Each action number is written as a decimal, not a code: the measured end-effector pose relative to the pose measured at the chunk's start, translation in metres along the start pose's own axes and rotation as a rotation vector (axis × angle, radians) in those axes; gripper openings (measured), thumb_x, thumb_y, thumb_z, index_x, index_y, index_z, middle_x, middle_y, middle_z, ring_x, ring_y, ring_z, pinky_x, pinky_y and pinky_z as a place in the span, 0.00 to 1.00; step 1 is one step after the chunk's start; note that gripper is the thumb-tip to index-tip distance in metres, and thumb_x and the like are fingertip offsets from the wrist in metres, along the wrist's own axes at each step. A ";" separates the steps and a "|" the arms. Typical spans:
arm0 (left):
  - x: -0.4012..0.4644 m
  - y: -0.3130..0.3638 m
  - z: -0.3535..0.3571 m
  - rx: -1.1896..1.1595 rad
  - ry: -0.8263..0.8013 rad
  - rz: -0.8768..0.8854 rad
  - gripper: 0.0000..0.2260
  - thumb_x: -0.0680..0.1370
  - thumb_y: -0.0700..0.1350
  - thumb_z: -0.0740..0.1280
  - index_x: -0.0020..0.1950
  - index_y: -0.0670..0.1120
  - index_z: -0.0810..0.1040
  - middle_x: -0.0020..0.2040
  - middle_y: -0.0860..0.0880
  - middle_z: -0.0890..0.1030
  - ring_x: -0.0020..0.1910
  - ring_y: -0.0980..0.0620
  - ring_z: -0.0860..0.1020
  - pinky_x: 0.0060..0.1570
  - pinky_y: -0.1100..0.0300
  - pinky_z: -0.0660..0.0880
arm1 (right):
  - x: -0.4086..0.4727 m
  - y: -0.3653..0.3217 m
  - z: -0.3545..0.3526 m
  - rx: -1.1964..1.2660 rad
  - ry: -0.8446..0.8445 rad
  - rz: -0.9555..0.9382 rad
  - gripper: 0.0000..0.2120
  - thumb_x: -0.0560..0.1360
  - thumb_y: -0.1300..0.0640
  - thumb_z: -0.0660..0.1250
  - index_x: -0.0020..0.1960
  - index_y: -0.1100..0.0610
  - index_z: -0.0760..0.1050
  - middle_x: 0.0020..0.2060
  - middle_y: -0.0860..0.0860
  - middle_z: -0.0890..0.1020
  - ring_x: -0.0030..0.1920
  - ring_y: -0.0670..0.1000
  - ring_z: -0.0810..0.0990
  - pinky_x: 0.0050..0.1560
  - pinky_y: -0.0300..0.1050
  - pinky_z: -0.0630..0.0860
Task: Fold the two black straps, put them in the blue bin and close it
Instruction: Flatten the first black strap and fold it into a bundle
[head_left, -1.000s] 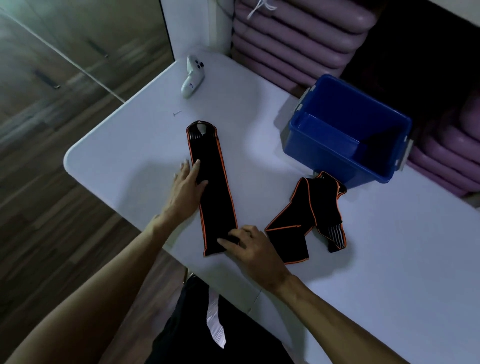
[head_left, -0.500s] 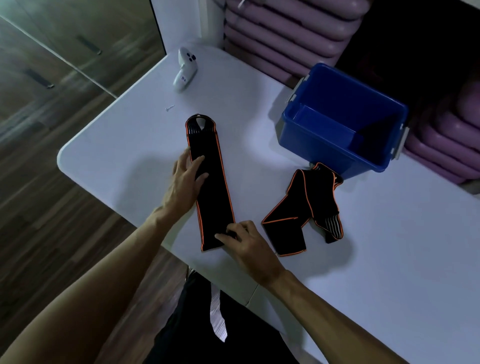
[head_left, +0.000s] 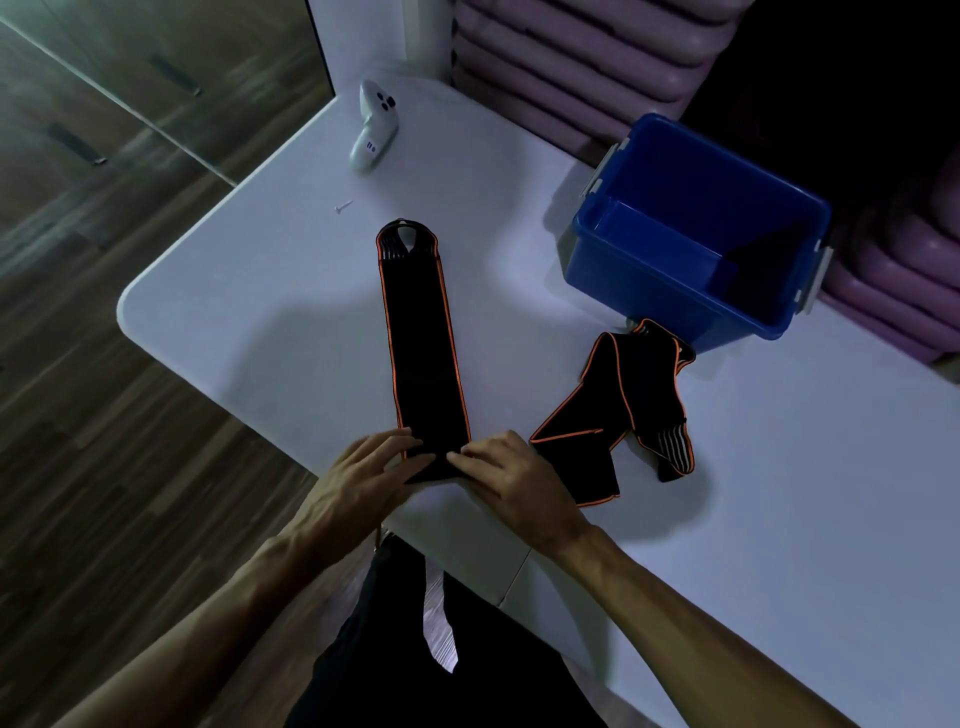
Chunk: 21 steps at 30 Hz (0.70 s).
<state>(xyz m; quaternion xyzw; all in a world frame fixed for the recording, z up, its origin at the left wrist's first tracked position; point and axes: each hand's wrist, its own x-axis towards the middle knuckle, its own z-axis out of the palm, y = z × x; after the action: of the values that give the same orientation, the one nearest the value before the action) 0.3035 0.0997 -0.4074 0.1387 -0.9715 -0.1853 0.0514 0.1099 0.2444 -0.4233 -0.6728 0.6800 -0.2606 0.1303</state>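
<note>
A long black strap (head_left: 422, 343) with orange edging lies flat and straight on the white table (head_left: 260, 322), running away from me. My left hand (head_left: 358, 480) and my right hand (head_left: 506, 475) both pinch its near end, left and right corners. A second black strap (head_left: 613, 410) lies crumpled to the right, just in front of the open blue bin (head_left: 649, 291). The bin looks empty, and I see no lid.
A white controller (head_left: 374, 124) lies at the table's far left corner, with a small screw (head_left: 343, 207) near it. Purple cushions (head_left: 561, 57) are stacked behind the table. The table's near edge runs just under my hands; wooden floor lies to the left.
My left hand has slid down from the strap's middle to its near end, beside my right hand. Both now pinch that end.
</note>
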 end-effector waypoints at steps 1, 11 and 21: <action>0.001 0.001 -0.002 0.013 0.027 0.011 0.21 0.83 0.54 0.51 0.62 0.45 0.79 0.61 0.45 0.80 0.63 0.46 0.77 0.59 0.52 0.76 | 0.000 0.000 -0.001 -0.013 0.010 -0.006 0.15 0.79 0.55 0.63 0.63 0.60 0.78 0.55 0.57 0.81 0.53 0.57 0.77 0.54 0.49 0.77; 0.004 -0.003 0.001 -0.097 -0.048 -0.020 0.17 0.80 0.53 0.57 0.58 0.45 0.77 0.68 0.44 0.75 0.70 0.47 0.71 0.63 0.50 0.75 | 0.000 -0.008 -0.002 0.069 -0.016 0.049 0.12 0.79 0.56 0.65 0.59 0.60 0.79 0.54 0.56 0.81 0.55 0.56 0.77 0.57 0.48 0.75; 0.000 0.008 0.003 -0.260 0.018 -0.197 0.20 0.79 0.60 0.57 0.59 0.48 0.79 0.55 0.51 0.74 0.54 0.54 0.70 0.51 0.66 0.70 | 0.015 -0.007 -0.008 0.205 -0.073 0.158 0.09 0.78 0.57 0.67 0.57 0.57 0.77 0.52 0.51 0.80 0.55 0.50 0.76 0.56 0.45 0.74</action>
<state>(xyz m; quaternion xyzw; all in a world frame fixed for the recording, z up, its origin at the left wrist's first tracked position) 0.3012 0.1078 -0.4075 0.2272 -0.9205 -0.3123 0.0594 0.1105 0.2318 -0.4104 -0.6094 0.6954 -0.2930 0.2435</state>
